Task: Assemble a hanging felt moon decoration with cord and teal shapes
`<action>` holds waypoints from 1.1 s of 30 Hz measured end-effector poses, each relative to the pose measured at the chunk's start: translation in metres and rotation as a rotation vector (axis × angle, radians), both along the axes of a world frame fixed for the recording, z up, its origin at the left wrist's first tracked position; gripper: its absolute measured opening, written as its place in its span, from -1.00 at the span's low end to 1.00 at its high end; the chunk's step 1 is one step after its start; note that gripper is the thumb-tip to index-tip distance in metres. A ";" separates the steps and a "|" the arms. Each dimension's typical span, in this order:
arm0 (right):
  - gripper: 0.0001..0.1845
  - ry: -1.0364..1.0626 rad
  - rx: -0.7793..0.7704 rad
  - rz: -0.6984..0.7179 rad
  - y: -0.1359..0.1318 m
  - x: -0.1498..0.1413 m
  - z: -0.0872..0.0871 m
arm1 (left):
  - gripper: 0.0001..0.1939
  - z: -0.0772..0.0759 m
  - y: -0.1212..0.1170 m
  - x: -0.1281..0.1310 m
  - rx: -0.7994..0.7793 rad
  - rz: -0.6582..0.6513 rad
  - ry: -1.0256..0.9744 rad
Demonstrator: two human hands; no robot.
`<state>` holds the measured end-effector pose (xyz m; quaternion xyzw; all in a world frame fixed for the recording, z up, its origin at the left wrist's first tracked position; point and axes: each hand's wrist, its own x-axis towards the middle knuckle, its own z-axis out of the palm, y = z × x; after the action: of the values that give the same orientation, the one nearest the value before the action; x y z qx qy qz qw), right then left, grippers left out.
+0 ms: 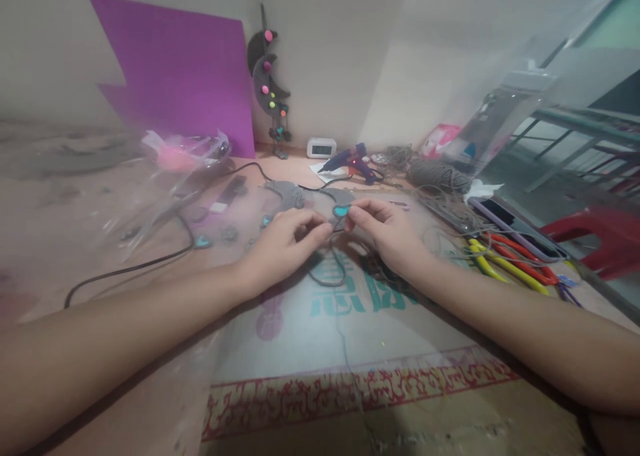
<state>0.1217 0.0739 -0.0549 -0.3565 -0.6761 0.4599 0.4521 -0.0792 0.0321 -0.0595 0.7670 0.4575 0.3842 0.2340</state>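
Observation:
Both hands meet over the middle of the table. My left hand [295, 237] pinches a thin grey cord [330, 284] between thumb and forefinger. Close beside it, my right hand [383, 229] also has its fingertips pressed together on the cord. A small grey piece with a teal centre [341, 211] lies at the right fingertips; whether they grip it too I cannot tell. The cord loops down below the hands onto the printed board. Behind them rest grey felt pieces [287, 193]. Another teal piece [266, 221] shows just past my left hand.
A glue gun [353, 164] and a white digital clock [321, 148] stand at the back. Yarn [437, 175], a phone [515, 226] and yellow-handled pliers [510, 267] lie right. A black cable [133, 267] crosses the left. Purple card [185, 69] and a moon-shaped hanging ornament [270, 83] are against the wall.

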 end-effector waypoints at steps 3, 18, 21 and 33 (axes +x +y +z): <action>-0.72 0.010 -0.007 -0.002 0.001 0.001 -0.001 | -0.67 0.000 0.002 -0.001 -0.054 0.066 -0.130; -0.72 -0.132 0.120 -0.105 -0.002 0.000 0.005 | -0.80 -0.004 0.004 -0.001 0.050 -0.097 0.208; -0.74 -0.131 0.101 -0.109 -0.001 0.000 0.003 | -0.77 -0.003 0.004 -0.001 0.053 -0.119 0.218; -0.65 -0.126 -0.008 -0.072 0.007 0.002 -0.004 | -0.74 0.001 -0.002 0.001 0.095 -0.068 0.192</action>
<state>0.1241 0.0809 -0.0584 -0.4108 -0.6879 0.4226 0.4235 -0.0780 0.0301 -0.0590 0.8255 0.4330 0.3220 0.1655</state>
